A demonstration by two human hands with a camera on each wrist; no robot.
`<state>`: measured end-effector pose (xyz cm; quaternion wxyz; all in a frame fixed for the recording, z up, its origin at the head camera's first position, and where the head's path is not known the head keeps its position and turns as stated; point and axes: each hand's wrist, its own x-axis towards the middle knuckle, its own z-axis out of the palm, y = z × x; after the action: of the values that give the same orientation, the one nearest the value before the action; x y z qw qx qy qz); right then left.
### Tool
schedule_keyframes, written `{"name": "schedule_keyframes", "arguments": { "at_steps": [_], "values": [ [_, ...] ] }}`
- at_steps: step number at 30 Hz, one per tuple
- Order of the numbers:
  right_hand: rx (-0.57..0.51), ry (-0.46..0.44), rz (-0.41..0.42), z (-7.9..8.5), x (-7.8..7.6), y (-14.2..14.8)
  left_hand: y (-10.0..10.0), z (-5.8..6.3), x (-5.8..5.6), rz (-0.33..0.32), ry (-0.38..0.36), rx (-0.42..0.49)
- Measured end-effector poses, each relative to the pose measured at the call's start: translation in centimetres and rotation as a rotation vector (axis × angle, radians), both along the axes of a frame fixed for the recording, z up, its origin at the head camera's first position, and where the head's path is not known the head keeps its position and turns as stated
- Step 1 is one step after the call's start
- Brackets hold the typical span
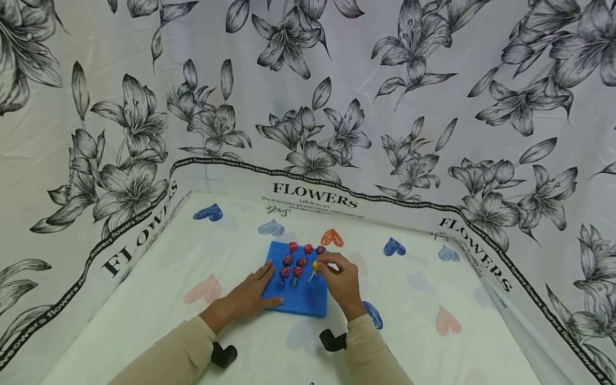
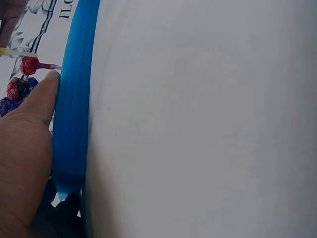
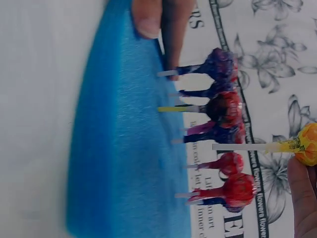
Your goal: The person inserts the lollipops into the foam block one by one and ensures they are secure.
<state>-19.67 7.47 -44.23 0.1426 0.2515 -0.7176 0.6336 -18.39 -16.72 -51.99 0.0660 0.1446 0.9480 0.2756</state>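
Note:
A blue foam block [image 1: 300,302] lies on the table cover, with several red and purple wrapped lollipops [image 1: 297,271] standing in it by their sticks. My right hand [image 1: 344,280] pinches a yellow-wrapped lollipop [image 3: 309,144] by its head, over the block's right part. The stick of this lollipop points down, and in the right wrist view its tip is apart from the foam. My left hand [image 1: 247,291] rests along the block's left side, fingers extended and thumb on the near left part. In the left wrist view that hand [image 2: 25,148] hides part of the lollipops [image 2: 29,65].
A white cover with printed hearts [image 1: 208,213] spreads under the block. Behind it hangs a white cloth with black flower drawings [image 1: 313,128] and a dark lettered band. Black devices [image 1: 333,340] sit at both wrists.

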Motion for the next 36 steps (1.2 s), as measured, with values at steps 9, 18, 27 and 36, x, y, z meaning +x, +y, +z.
{"name": "schedule_keyframes", "arguments": {
  "at_steps": [9, 18, 27, 36],
  "values": [
    [0.089, -0.070, -0.033, -1.2, 0.5, 0.2, -0.1, 0.0, 0.0, 0.005, 0.008, 0.011],
    [0.140, -0.036, -0.037, -2.3, 0.4, -0.1, -0.1, -0.4, 0.0, -0.003, 0.011, 0.026],
    [0.186, 0.004, -0.016, -3.4, 0.5, -0.4, -0.2, -0.3, 0.0, -0.003, 0.018, 0.014],
    [0.193, 0.014, -0.020, -2.9, 0.8, -0.3, 0.1, -0.5, 0.3, 0.013, -0.003, 0.019]
  ]
}}
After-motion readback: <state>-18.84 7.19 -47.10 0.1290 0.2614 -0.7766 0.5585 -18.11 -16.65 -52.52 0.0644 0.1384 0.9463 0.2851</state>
